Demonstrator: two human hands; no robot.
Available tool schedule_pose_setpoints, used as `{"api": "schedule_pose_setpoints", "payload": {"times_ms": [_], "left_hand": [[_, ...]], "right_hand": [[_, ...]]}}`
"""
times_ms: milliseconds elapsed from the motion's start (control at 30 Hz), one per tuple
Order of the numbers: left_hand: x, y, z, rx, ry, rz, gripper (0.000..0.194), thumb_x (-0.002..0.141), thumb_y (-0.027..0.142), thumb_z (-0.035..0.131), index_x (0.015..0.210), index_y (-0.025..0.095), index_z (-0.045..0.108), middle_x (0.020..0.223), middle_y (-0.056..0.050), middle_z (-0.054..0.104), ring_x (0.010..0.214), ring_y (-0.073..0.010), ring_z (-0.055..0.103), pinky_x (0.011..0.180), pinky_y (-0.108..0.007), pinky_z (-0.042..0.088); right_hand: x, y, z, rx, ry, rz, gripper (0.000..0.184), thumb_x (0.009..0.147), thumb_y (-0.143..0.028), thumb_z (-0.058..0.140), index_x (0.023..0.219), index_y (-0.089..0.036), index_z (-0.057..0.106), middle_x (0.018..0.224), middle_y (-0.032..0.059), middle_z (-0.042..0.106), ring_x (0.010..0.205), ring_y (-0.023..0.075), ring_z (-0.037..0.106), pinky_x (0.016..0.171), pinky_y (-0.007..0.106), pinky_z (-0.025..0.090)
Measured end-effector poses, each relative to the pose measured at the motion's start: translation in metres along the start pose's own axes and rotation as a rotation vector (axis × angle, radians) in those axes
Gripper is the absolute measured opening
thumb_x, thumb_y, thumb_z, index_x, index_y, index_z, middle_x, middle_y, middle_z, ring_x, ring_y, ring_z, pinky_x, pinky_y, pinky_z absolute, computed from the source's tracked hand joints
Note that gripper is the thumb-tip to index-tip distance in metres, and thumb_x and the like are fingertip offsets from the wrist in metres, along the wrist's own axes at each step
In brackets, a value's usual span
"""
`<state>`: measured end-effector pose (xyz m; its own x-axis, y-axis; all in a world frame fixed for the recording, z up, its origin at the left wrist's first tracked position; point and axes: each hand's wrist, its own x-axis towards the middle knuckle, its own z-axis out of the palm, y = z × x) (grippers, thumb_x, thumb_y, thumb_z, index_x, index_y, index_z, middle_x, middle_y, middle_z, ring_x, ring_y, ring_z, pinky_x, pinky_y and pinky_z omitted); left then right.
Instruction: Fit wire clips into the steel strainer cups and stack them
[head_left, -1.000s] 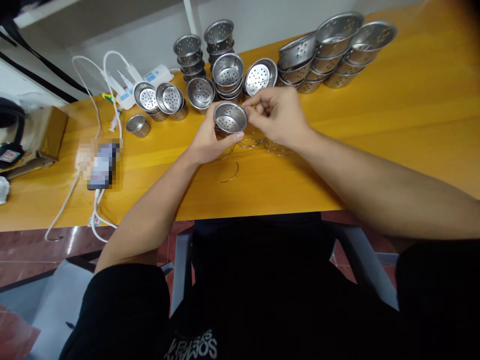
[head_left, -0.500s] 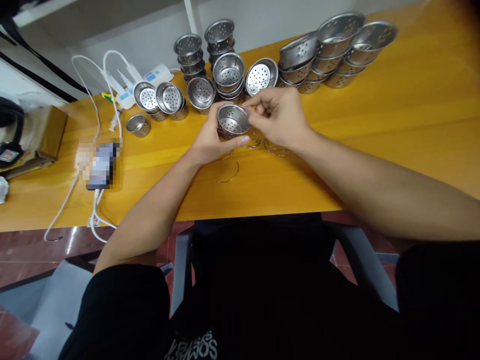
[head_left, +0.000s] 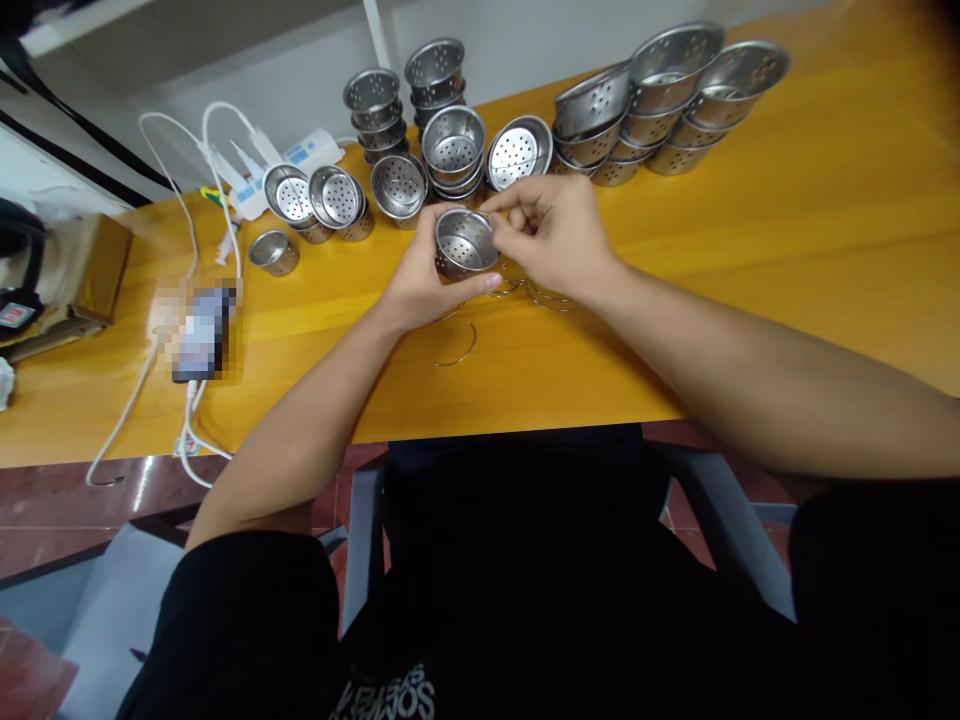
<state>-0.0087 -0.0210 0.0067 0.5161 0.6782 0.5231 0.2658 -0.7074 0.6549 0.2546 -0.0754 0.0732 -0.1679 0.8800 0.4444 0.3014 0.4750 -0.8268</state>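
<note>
My left hand (head_left: 417,284) is wrapped round a small perforated steel strainer cup (head_left: 463,241), held just above the yellow table (head_left: 750,250). My right hand (head_left: 553,232) pinches a thin wire handle at the cup's right rim, fingers closed together. Loose wire rings (head_left: 547,295) lie on the table under my right hand. A curved wire piece (head_left: 459,350) lies nearer the table's front edge.
Stacks of strainer cups (head_left: 454,150) stand behind my hands, and more stacked cups (head_left: 667,100) lie at the back right. A single cup (head_left: 274,251), a power strip with white cables (head_left: 225,170) and a blurred phone (head_left: 196,330) sit to the left.
The cup in my left hand has tilted and shifted slightly right towards my right hand. Both hands stay in about the same place.
</note>
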Motion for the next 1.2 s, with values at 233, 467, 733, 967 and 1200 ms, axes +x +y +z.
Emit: {"api": "schedule_pose_setpoints", "payload": {"times_ms": [233,467,733,967,1200], "left_hand": [[0.002,0.003,0.000,0.011,0.025,-0.027,0.110,0.092,0.093,0.111,0.169,0.033,0.060,0.156,-0.011,0.079,0.150,-0.0415,0.085,0.138,-0.065,0.070],[0.003,0.009,-0.001,0.007,-0.040,-0.011,0.118,0.083,0.106,0.107,0.165,0.031,0.067,0.147,-0.011,0.080,0.138,-0.0407,0.088,0.131,-0.065,0.075],[0.004,0.006,0.004,-0.063,-0.024,-0.062,0.120,0.079,0.107,0.109,0.162,0.032,0.067,0.145,-0.010,0.081,0.139,-0.0421,0.088,0.133,-0.068,0.074],[0.004,0.007,-0.006,-0.134,-0.054,-0.086,0.102,0.094,0.107,0.098,0.156,0.030,0.072,0.137,-0.007,0.081,0.132,-0.0366,0.088,0.124,-0.061,0.077],[0.000,0.012,-0.004,-0.143,-0.122,-0.038,0.105,0.102,0.100,0.094,0.171,0.029,0.061,0.157,-0.013,0.079,0.141,-0.0343,0.086,0.122,-0.050,0.075]], "right_hand": [[-0.003,-0.012,0.004,0.007,-0.019,0.024,0.044,0.101,-0.080,0.098,0.112,-0.040,0.082,0.078,0.0041,0.061,0.082,0.0347,0.064,0.069,0.051,0.056],[-0.003,-0.019,0.001,0.054,-0.072,0.042,0.031,0.098,-0.064,0.098,0.107,-0.039,0.082,0.079,0.0042,0.060,0.077,0.0324,0.062,0.064,0.047,0.053],[-0.002,-0.012,0.004,0.060,-0.046,0.010,0.026,0.103,-0.063,0.099,0.106,-0.040,0.088,0.080,0.0053,0.067,0.080,0.0330,0.067,0.062,0.048,0.058],[0.001,-0.018,-0.017,0.237,-0.313,-0.045,0.059,0.104,-0.089,0.106,0.106,-0.033,0.088,0.084,0.0023,0.075,0.068,0.0220,0.060,0.060,0.038,0.050],[0.004,-0.007,-0.017,0.415,-0.327,-0.082,0.075,0.082,-0.088,0.125,0.098,-0.029,0.081,0.076,-0.0027,0.074,0.059,0.0158,0.060,0.049,0.033,0.049]]}}
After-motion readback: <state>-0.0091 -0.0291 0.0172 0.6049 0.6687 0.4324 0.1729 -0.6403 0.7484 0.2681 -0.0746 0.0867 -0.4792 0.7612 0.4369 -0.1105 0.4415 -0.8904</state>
